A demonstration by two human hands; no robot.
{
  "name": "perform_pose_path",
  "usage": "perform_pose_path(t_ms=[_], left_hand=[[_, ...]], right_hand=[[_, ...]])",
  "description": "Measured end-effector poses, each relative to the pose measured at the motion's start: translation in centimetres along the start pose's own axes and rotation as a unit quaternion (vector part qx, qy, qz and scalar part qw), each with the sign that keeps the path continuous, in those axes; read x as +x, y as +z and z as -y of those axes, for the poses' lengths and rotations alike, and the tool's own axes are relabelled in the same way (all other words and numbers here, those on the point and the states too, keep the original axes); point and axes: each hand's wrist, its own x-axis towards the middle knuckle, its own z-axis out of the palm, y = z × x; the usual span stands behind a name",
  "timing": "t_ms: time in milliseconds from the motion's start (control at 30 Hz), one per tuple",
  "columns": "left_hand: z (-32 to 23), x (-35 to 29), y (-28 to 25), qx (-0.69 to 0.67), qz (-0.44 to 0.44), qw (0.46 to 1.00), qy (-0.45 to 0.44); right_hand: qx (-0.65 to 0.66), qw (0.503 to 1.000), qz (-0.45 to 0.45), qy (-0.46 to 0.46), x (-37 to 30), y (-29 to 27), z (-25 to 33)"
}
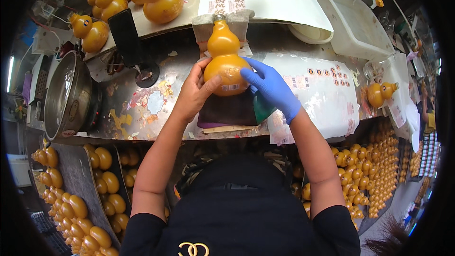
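A glossy amber-yellow gourd-shaped bottle [224,41] lies on its side with its neck pointing away from me, resting on a folded cloth [203,27] at the neck end. My bare left hand [193,90] grips the wide base from the left, thumb on top. On the other side my right hand [274,87], in a blue glove, holds the same base with its fingers against the surface. A small pale barcode label and faint print show on the base between my hands. Under the near end is a dark pad [227,111].
Left stand a phone on a stand [125,38] and a metal basin [71,95]. Sticker sheets [315,99] lie right; printed sheets [265,0] lie behind. More gourd bottles [163,4] stand far left, with many on racks [365,170] below. A white plastic tub [353,19] sits far right.
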Motion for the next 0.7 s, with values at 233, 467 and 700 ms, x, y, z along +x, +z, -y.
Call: perform_pose_path(t_ms=[233, 467, 700], left_hand=[[0.0, -0.1, 0.1, 0.022, 0.013, 1.0, 0.008], [-0.1, 0.1, 0.0, 0.036, 0.018, 0.999, 0.004], [0.0, 0.0, -0.1, 0.02, 0.033, 0.999, 0.01]], right_hand=[[0.043, 0.998, -0.012, -0.038, 0.1, 0.5, -0.7], [0.003, 1.0, -0.003, -0.026, -0.1, 0.1, -0.9], [-0.001, 0.999, -0.01, -0.035, -0.1, 0.2, -1.2]])
